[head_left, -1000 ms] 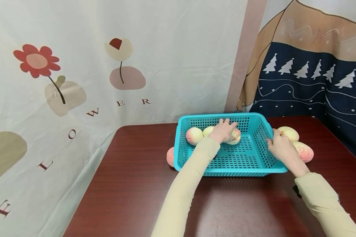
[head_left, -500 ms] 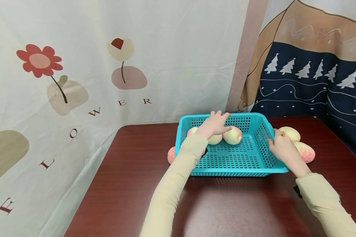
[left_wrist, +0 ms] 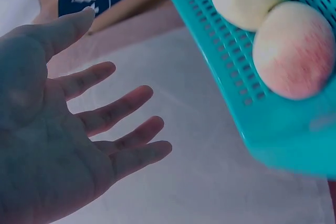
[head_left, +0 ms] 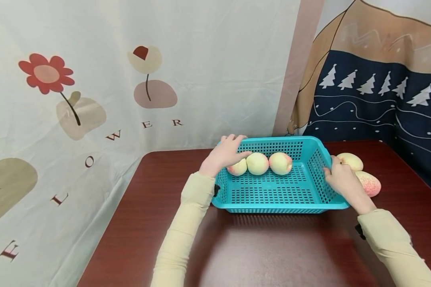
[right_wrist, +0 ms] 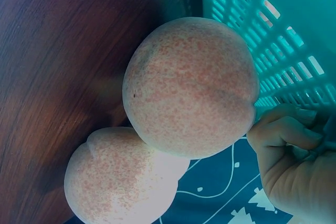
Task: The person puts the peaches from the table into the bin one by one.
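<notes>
A turquoise plastic basket (head_left: 273,207) with perforated walls stands on the table. Three pale yellow-pink peaches lie in a row along its back: a left peach (head_left: 237,169), a middle peach (head_left: 257,164) and a right peach (head_left: 280,164). My left hand (head_left: 222,156) hovers over the basket's left end and partly covers the left peach. In the left wrist view its spread fingers (left_wrist: 118,109) hold nothing. My right hand (head_left: 344,181) grips the basket's right rim, with curled fingers showing in the right wrist view. Beside it, outside the basket, lie two more peaches (head_left: 350,161) (right_wrist: 191,87).
The dark red-brown wooden table (head_left: 158,207) extends left and in front of the basket. Right behind it hangs a pale curtain (head_left: 208,71) with flower prints. A navy cloth (head_left: 366,111) with white trees hangs at the right.
My left hand has moved left from over the right peach to the basket's left end, uncovering the middle and right peaches. The peach outside on the left is now hidden. My right hand stays put.
</notes>
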`<state>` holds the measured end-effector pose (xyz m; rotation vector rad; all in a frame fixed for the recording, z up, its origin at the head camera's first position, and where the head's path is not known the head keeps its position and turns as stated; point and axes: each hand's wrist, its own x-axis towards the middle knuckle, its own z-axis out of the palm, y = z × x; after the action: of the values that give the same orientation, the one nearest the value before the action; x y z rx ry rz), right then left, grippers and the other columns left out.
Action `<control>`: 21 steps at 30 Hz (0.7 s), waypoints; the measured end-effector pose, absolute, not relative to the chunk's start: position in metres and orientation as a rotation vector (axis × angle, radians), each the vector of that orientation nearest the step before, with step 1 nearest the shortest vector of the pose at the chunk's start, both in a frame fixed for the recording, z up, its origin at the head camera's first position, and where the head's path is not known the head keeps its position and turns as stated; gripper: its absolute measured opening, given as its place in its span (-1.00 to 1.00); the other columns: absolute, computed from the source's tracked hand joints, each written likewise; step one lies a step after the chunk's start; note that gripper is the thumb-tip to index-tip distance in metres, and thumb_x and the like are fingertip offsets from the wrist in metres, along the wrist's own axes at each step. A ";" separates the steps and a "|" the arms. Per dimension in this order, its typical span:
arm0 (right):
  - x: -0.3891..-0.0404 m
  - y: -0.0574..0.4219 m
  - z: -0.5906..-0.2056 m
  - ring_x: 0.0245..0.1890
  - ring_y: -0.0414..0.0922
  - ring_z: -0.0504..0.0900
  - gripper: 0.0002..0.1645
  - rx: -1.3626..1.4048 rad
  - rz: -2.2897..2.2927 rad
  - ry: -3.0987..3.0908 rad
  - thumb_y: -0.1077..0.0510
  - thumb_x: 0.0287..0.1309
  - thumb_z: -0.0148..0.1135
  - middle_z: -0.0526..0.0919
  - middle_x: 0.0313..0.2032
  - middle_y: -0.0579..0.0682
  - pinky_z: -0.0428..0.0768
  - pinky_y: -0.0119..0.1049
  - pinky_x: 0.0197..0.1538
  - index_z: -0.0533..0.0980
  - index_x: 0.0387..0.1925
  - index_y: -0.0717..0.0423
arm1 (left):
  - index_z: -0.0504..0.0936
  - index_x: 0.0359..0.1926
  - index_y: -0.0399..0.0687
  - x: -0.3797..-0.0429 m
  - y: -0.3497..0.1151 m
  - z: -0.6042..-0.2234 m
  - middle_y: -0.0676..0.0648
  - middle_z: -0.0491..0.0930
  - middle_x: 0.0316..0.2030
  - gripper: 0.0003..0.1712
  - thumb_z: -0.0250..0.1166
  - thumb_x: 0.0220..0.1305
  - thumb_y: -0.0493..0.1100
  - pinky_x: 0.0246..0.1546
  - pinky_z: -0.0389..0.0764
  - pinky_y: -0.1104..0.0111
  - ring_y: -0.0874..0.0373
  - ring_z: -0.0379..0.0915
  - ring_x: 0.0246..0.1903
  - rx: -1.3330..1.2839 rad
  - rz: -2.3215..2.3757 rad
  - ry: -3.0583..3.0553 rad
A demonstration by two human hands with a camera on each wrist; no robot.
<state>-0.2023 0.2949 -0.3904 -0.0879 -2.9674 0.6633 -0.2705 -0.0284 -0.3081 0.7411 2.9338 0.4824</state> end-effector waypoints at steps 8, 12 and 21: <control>-0.203 0.296 -0.393 -0.37 0.35 0.59 -0.33 -0.078 0.644 -2.942 0.18 0.27 -0.14 0.41 -0.15 0.65 0.57 0.07 -0.46 -0.02 0.23 0.61 | 0.20 0.33 0.05 -0.263 -0.072 -0.328 -0.12 0.28 0.23 -0.34 0.05 0.27 0.15 0.10 0.39 0.06 -0.10 0.16 0.22 0.613 0.647 3.036; -0.203 0.296 -0.394 -0.35 0.36 0.59 -0.33 -0.078 0.645 -2.938 0.19 0.27 -0.14 0.40 -0.14 0.66 0.57 0.09 -0.43 -0.01 0.23 0.61 | 0.23 0.31 -0.02 -0.261 -0.090 -0.346 -0.15 0.31 0.22 -0.37 0.04 0.30 0.11 0.08 0.40 0.04 -0.10 0.21 0.20 0.527 0.758 3.087; -0.203 0.296 -0.394 -0.40 0.35 0.59 -0.34 -0.073 0.637 -2.932 0.19 0.26 -0.13 0.41 -0.16 0.66 0.57 0.07 -0.46 0.00 0.22 0.61 | 0.28 0.26 -0.06 -0.251 -0.111 -0.389 -0.16 0.35 0.18 -0.40 -0.02 0.32 0.15 0.08 0.41 0.01 -0.10 0.28 0.17 0.384 0.857 3.012</control>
<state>-0.2030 0.2956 -0.3935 -0.0729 -2.9317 0.6368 -0.2507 -0.1112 -0.3895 0.3844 3.0124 0.8566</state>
